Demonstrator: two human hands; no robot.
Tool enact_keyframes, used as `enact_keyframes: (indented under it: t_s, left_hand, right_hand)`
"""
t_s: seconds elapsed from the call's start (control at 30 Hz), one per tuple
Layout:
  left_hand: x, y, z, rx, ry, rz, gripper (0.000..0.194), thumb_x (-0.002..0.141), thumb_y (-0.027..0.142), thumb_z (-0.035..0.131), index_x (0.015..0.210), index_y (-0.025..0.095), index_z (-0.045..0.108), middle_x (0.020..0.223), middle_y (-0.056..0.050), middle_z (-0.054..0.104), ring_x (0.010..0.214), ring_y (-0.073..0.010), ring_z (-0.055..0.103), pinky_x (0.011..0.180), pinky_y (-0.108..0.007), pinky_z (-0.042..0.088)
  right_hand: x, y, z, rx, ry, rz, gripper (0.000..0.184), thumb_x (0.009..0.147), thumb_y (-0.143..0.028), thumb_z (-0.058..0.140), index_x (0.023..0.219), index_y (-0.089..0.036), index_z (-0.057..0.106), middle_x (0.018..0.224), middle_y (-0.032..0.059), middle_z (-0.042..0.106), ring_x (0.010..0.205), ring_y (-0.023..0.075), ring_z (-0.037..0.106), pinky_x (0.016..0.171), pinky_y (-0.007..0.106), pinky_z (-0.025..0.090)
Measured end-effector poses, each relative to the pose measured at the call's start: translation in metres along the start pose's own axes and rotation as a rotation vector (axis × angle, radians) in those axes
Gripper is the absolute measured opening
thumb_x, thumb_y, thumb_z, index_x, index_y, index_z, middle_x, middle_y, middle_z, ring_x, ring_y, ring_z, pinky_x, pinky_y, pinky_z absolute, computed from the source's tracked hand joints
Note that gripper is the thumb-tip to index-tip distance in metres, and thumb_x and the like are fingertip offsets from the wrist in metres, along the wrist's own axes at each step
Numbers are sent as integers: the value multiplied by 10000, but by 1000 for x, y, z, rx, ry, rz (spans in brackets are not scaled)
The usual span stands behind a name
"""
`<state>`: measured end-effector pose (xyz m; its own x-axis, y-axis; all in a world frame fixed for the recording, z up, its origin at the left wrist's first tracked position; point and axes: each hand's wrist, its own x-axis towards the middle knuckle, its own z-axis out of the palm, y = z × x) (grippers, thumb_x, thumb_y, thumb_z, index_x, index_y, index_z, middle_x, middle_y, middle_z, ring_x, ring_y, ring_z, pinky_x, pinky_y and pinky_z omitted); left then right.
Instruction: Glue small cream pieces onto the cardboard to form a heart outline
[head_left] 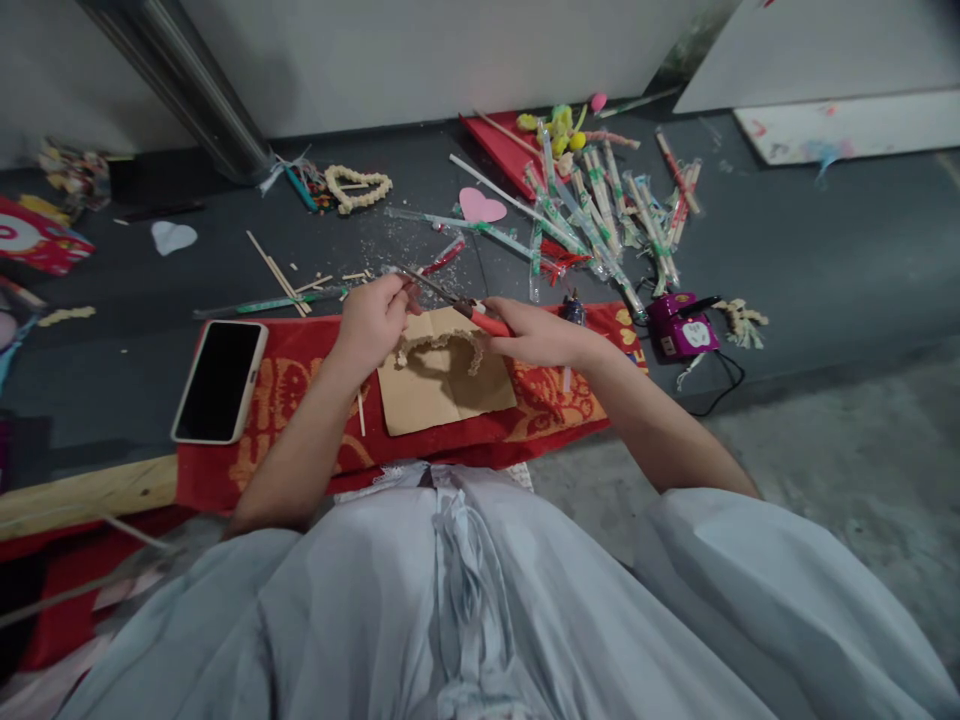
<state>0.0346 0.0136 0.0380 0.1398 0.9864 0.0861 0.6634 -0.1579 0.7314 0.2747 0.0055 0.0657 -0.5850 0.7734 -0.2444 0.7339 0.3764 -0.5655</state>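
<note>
My right hand (534, 332) is closed round the red handles of a pair of scissors (442, 290), whose metal blades point left and away from me. Close to the blade tips, my left hand (373, 318) has its fingers pinched together; what sits between them is too small to make out. Below both hands a curved, bumpy, cream-coloured strip (474, 350) arches over a creased brown sheet of card (442, 405). That card lies on a red towel with gold patterns (289, 400). Thin sticks and small pale crumbs are scattered just beyond my hands.
A phone (220, 382) lies at left on the towel. Several plastic-wrapped sticks (600, 205) and a pink paper heart (481, 205) lie beyond. A bumpy cream heart frame (357, 188) sits back left, near a metal post (187, 85). At right stands a purple box (681, 325) with a cord.
</note>
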Motion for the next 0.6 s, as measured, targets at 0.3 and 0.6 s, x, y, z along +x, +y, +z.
enact_keyframes:
  t_s: [0.3, 0.6]
  left_hand:
    - [2, -1, 0, 24, 21, 63, 263, 883, 288, 405, 780, 196, 629, 775, -46, 723, 699, -167, 608, 682, -287, 431]
    - [2, 7, 2, 170, 46, 51, 232, 879, 272, 441, 821, 196, 652, 817, -49, 712, 766, -186, 610, 698, -282, 412]
  right_hand:
    - [-2, -10, 1, -72, 45, 79, 289, 783, -375, 477, 975, -167, 537, 963, 116, 656, 807, 244, 570, 683, 325, 386]
    - [-9, -27, -4, -152, 62, 181, 224, 787, -336, 491, 937, -178, 544, 944, 127, 692, 747, 240, 569, 609, 298, 306]
